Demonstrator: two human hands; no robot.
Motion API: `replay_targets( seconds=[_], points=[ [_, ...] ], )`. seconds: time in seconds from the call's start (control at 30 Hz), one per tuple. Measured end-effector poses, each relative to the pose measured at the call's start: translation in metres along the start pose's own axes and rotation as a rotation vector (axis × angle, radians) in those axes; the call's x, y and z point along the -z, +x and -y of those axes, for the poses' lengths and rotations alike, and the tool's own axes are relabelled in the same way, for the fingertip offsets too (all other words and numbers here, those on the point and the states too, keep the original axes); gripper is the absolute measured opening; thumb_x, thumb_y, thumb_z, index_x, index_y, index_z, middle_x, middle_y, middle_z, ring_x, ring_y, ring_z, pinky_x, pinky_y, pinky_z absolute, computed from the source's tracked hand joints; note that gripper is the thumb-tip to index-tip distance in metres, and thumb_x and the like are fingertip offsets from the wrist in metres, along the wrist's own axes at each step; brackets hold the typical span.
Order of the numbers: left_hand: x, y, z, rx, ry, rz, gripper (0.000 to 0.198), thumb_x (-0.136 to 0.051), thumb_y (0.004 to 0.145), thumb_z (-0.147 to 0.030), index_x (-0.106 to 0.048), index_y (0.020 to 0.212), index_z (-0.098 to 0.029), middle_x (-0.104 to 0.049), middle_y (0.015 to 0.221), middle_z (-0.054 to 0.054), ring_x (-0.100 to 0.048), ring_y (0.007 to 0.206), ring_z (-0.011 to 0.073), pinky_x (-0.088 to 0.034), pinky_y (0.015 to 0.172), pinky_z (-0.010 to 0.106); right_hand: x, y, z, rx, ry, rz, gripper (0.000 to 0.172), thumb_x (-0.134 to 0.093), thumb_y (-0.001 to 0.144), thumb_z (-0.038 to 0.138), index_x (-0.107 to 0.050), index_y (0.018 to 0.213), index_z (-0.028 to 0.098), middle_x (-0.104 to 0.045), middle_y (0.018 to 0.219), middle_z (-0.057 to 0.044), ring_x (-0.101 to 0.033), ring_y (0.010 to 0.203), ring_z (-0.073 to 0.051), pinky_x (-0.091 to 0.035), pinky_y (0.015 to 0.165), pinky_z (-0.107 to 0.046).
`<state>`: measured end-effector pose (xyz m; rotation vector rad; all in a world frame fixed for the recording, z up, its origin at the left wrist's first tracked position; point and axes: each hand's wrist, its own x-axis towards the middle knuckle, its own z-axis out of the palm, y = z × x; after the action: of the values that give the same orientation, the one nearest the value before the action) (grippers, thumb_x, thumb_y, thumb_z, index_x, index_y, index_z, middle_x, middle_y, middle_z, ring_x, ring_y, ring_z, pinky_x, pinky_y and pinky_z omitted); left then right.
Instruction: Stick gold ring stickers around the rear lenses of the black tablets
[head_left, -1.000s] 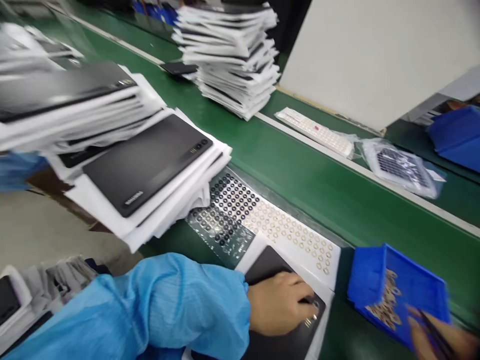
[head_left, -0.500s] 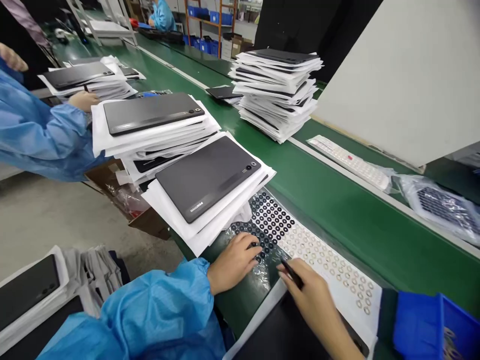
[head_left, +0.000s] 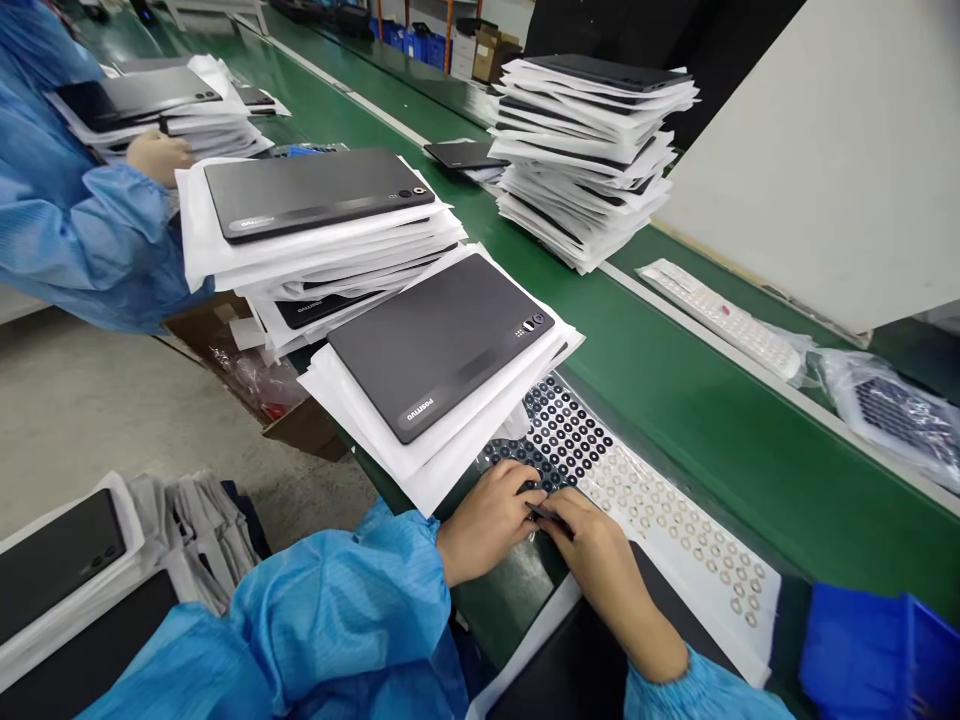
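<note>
While the black tablet (head_left: 562,665) lies nearside of the ring sheet (head_left: 754,645), I'd keep R hand (head_left: 592,550), pinched on a slim dark tool (head_left: 553,518), light & steadied nr L hand (head_left: 486,522), fingers curled, contents unclear; both sit by sheet's L end, black rings (head_left: 571,432) just beyond, tablet stack (head_left: 450,350) farther L.

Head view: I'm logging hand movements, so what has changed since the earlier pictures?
The left hand has moved forward-left off the dark flat tablet to the clear sheet of black rings. The right hand, still holding a slim dark tool, has come leftward from the blue plastic bin to meet the left one. The tall stack of dark tablets and white sheets stayed put.
</note>
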<state>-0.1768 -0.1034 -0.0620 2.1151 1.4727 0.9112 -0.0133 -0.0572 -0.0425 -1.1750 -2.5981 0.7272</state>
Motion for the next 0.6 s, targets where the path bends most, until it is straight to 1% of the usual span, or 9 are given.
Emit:
replay_targets(
  seconds=[0.27, 0.4, 0.47, 0.53, 0.57, 0.6],
  points=[
    [-0.001, -0.001, 0.000, 0.005, -0.020, -0.003, 0.025, -0.072, 0.078, -0.013, -0.062, 0.100, -0.014, -0.056, 0.110, 0.007, -0.051, 0.107, 0.0223, -0.048, 0.093, 0.035, 0.002, 0.000, 0.005, -0.074, -0.079, 0.008, 0.018, -0.053, 0.077, 0.007, -0.064, 0.078, 0.020, -0.062, 0.075, -0.004, -0.063, 0.067, -0.020, -0.047, 0.057, -0.029],
    [-0.003, -0.002, 0.000, 0.006, -0.003, -0.023, 0.020, -0.072, 0.078, -0.015, -0.063, 0.096, -0.014, -0.056, 0.110, 0.008, -0.051, 0.107, 0.0228, -0.048, 0.093, 0.036, 0.001, 0.010, 0.009, -0.090, -0.033, -0.010, 0.017, -0.056, 0.069, 0.004, -0.061, 0.068, 0.020, -0.061, 0.068, -0.003, -0.061, 0.064, -0.021, -0.046, 0.058, -0.029],
    [-0.003, -0.001, 0.002, 0.000, 0.002, -0.020, 0.022, -0.072, 0.077, -0.013, -0.063, 0.096, -0.014, -0.056, 0.111, 0.008, -0.051, 0.108, 0.0237, -0.049, 0.094, 0.038, 0.004, 0.011, 0.012, -0.102, 0.009, -0.043, 0.016, -0.056, 0.069, 0.005, -0.059, 0.065, 0.020, -0.061, 0.066, -0.002, -0.060, 0.063, -0.020, -0.046, 0.059, -0.029],
    [-0.002, -0.002, 0.003, -0.012, 0.008, -0.020, 0.027, -0.073, 0.075, -0.012, -0.062, 0.100, -0.015, -0.057, 0.111, 0.008, -0.052, 0.109, 0.0244, -0.049, 0.093, 0.039, 0.013, 0.003, 0.013, -0.132, 0.048, -0.099, 0.011, -0.056, 0.074, 0.012, -0.057, 0.066, 0.020, -0.061, 0.067, -0.002, -0.060, 0.064, -0.019, -0.046, 0.059, -0.028],
    [-0.001, -0.002, 0.003, -0.021, 0.015, -0.024, 0.030, -0.073, 0.075, -0.012, -0.061, 0.102, -0.015, -0.057, 0.111, 0.008, -0.052, 0.108, 0.0246, -0.050, 0.093, 0.040, 0.020, -0.006, 0.011, -0.157, 0.060, -0.132, 0.010, -0.055, 0.077, 0.018, -0.057, 0.067, 0.020, -0.060, 0.067, -0.003, -0.059, 0.063, -0.019, -0.046, 0.059, -0.028],
    [0.000, -0.003, 0.002, -0.031, 0.030, -0.032, 0.031, -0.072, 0.077, -0.012, -0.060, 0.105, -0.014, -0.057, 0.112, 0.009, -0.053, 0.109, 0.0249, -0.050, 0.093, 0.040, 0.029, -0.019, 0.007, -0.187, 0.063, -0.166, 0.013, -0.053, 0.080, 0.024, -0.057, 0.068, 0.020, -0.060, 0.066, -0.003, -0.058, 0.061, -0.018, -0.045, 0.058, -0.028]
  ],
)
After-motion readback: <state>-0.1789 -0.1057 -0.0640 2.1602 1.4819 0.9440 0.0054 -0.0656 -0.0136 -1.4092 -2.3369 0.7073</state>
